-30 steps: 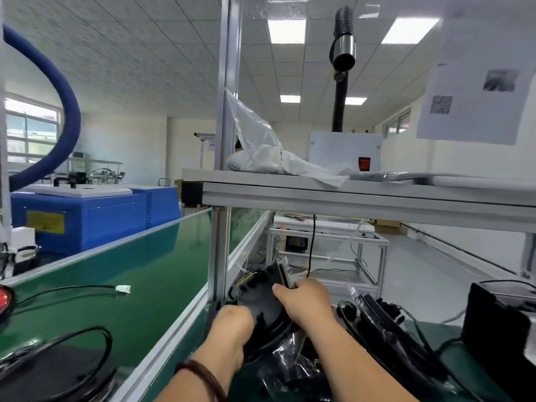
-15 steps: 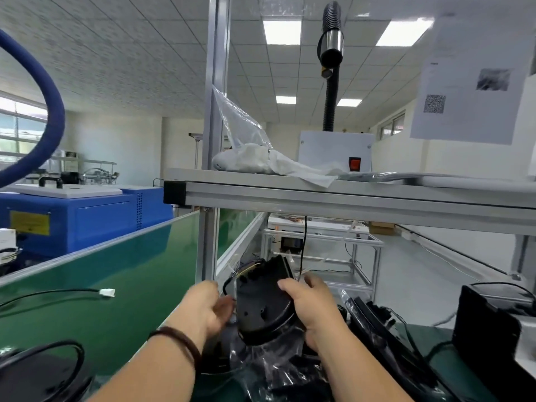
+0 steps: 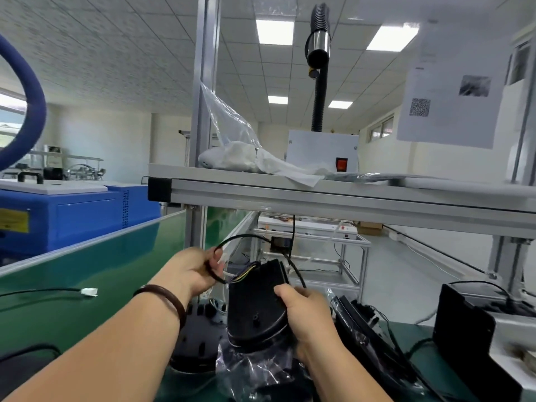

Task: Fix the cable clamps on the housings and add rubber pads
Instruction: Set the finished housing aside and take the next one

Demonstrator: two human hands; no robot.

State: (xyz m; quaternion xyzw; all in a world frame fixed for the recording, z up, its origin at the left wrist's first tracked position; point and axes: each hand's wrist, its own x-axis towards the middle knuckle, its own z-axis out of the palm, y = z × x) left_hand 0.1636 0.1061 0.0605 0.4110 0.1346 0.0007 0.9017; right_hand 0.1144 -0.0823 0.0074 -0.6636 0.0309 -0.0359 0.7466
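A black plastic housing stands tilted upright above a crumpled clear bag. My right hand grips its right edge, thumb on the face. My left hand pinches the housing's black cable, which loops up and over to the housing's top, where coloured wires come out. No cable clamp or rubber pad is visible.
Another round black housing lies under my left wrist, more bagged black parts lie to the right. A black box stands far right. A green conveyor belt with a white-plug cable runs left. An aluminium shelf hangs overhead.
The housing has been lifted higher out of the bag. My left hand left the housing's edge and took hold of its cable, pulling it up into a loop.
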